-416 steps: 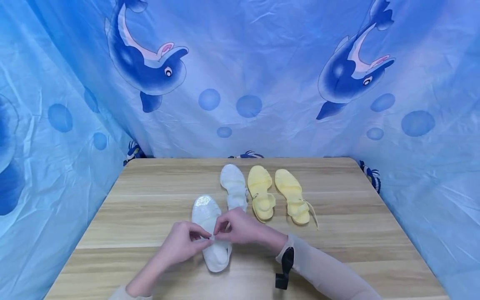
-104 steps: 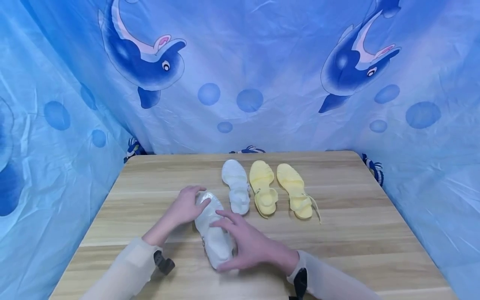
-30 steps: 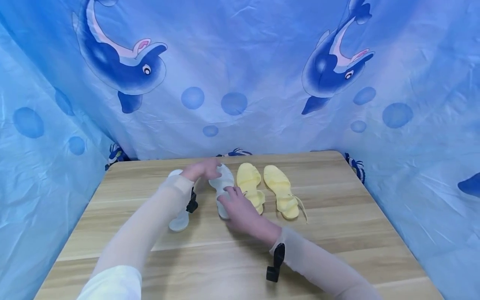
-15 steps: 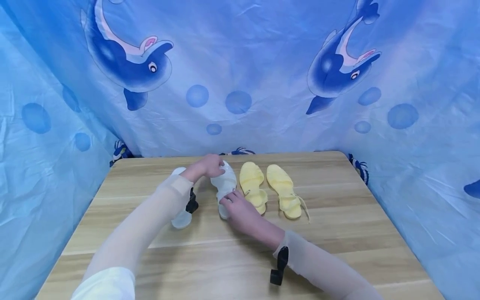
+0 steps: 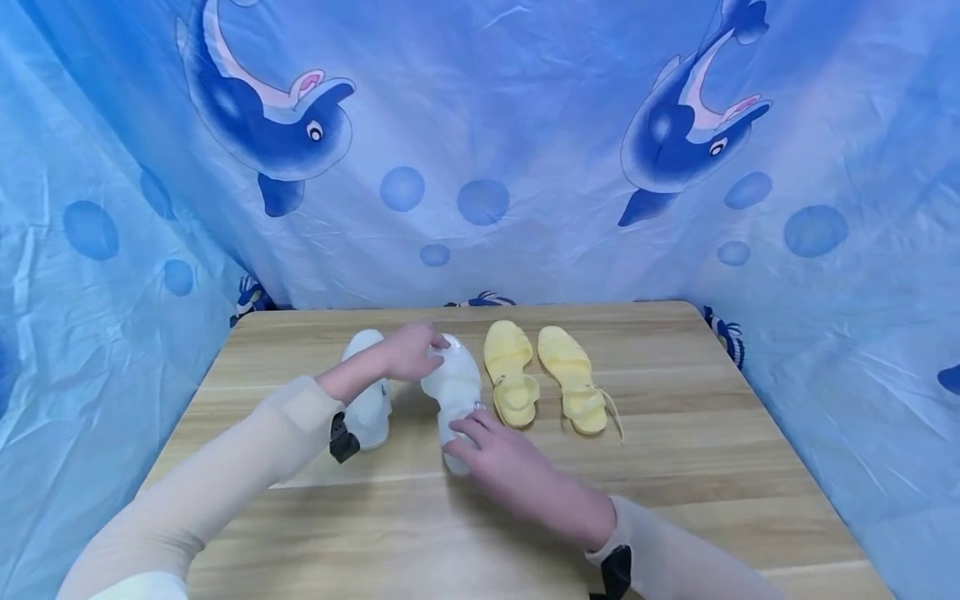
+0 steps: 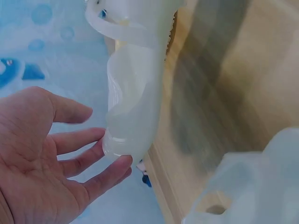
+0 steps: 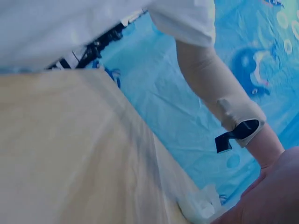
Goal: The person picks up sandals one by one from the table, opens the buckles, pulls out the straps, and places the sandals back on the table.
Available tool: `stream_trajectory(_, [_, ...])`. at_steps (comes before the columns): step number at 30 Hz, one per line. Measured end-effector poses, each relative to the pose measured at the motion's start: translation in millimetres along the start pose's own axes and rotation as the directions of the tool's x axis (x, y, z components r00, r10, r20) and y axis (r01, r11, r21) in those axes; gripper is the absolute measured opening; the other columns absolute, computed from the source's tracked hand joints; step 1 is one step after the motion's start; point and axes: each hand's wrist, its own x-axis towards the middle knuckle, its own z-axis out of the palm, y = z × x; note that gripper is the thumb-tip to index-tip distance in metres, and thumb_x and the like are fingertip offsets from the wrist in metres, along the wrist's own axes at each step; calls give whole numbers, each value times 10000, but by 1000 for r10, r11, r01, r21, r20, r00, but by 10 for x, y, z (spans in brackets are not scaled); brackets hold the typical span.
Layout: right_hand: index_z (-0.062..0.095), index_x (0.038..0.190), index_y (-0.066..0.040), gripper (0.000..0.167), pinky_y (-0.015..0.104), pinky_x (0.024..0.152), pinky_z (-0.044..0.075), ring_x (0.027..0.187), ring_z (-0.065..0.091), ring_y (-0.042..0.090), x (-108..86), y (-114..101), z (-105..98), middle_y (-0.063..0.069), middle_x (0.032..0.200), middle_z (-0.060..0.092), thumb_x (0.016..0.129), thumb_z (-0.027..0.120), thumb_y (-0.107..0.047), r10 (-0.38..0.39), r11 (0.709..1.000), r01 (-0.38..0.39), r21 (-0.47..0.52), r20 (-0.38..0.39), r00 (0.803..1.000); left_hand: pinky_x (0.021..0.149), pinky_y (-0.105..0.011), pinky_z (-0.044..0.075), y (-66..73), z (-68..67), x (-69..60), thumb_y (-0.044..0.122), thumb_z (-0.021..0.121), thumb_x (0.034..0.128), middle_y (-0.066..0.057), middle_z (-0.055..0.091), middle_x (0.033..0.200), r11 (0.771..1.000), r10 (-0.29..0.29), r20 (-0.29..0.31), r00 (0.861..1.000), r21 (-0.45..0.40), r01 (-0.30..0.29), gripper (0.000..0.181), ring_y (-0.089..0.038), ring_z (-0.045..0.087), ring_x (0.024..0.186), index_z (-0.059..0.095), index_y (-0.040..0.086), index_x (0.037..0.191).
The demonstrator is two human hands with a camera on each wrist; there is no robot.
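A translucent white sandal [image 5: 453,379] lies between my hands in the head view, toe pointing away. My left hand [image 5: 411,353] is at its toe. In the left wrist view, left fingertips [image 6: 122,161] touch the toe of this white sandal [image 6: 135,98], and the thumb stands apart from it. My right hand [image 5: 513,467] holds the heel end, thumb on the near side and fingers by the strap buckle; the palm hides part of the strap. A second white sandal [image 5: 367,414] is to the left, partly behind my left hand and wrist.
Two yellow sandals [image 5: 512,375] stand to the right of the held one, the farther with its strap [image 5: 611,414] hanging loose. All are on a wood-grain table [image 5: 675,467]. Blue dolphin-print curtains [image 5: 480,125] rise behind and beside the table.
One white sandal has gone from between my hands to the left side of the table. My hands then reached the other white sandal, which has now come slightly nearer, away from the yellow pair.
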Motion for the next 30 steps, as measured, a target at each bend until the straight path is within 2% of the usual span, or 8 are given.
stream_trajectory(7, [717, 1180, -183, 446, 298, 1025, 589, 1185, 658, 223, -250, -209, 6, 60, 1294, 722, 775, 883, -93, -55, 998, 55, -14, -33, 998, 1100, -515, 546, 56, 181, -289, 117, 742, 908, -226, 694, 1322, 997, 68, -7, 998, -21, -68, 506, -401, 634, 1285, 652, -70, 1370])
stream_trajectory(16, [712, 1227, -200, 421, 286, 1055, 580, 1210, 641, 179, -374, -334, 248, 41, 1327, 705, 839, 846, -109, -30, 999, 31, 41, -8, 1000, 1081, -505, 547, -12, 492, -402, 176, 872, 834, -235, 652, 1380, 995, -25, 11, 1000, -99, 26, 767, -383, 638, 1270, 537, -47, 1487])
stream_trajectory(19, [705, 1233, -190, 468, 319, 1077, 575, 1226, 640, 192, -404, -328, 315, 48, 1336, 699, 805, 893, -187, -31, 997, 32, 76, -6, 999, 1082, -516, 549, -8, 610, -435, 172, 858, 837, -251, 632, 1409, 996, -46, 12, 999, -77, 47, 765, -404, 627, 1292, 525, -29, 1496])
stream_trajectory(21, [693, 1254, -180, 544, 337, 1065, 581, 1243, 633, 203, -425, -268, 319, 63, 1359, 685, 779, 923, -312, -41, 991, 44, 130, -26, 999, 1102, -530, 538, 45, 680, -472, 179, 843, 855, -248, 631, 1415, 998, -53, -23, 998, -31, 52, 715, -425, 609, 1315, 553, -13, 1480])
stream_trajectory(23, [689, 1263, -173, 615, 349, 1033, 590, 1233, 639, 199, -452, -140, 280, 60, 1352, 687, 756, 927, -427, -26, 980, 40, 197, -75, 997, 1105, -536, 540, 146, 728, -512, 174, 824, 874, -229, 660, 1381, 1000, -15, -105, 994, -4, 15, 605, -423, 616, 1305, 618, -3, 1415])
stream_trajectory(25, [700, 1247, -145, 578, 342, 960, 610, 1162, 669, 178, -478, 38, 201, 53, 1292, 714, 778, 910, -411, 52, 951, -6, 308, -140, 989, 1082, -518, 560, 276, 760, -547, 161, 797, 907, -187, 711, 1320, 998, 48, -186, 981, -27, -54, 458, -385, 654, 1262, 690, 13, 1327])
stream_trajectory(27, [725, 1178, -138, 405, 313, 878, 627, 1035, 704, 131, -497, 225, 119, 16, 1162, 754, 832, 870, -293, 180, 897, -92, 432, -168, 969, 1040, -489, 588, 407, 784, -572, 142, 773, 930, -142, 764, 1221, 986, 120, -240, 963, -83, -144, 330, -318, 701, 1180, 743, 31, 1240])
stream_trajectory(30, [741, 1090, -123, 189, 261, 787, 636, 894, 717, 74, -518, 412, 56, -24, 1014, 770, 909, 775, -83, 362, 754, -253, 606, -63, 930, 983, -439, 614, 539, 849, -611, 157, 757, 955, -82, 801, 1142, 967, 158, -238, 958, -161, -200, 254, -237, 735, 1100, 774, 58, 1188])
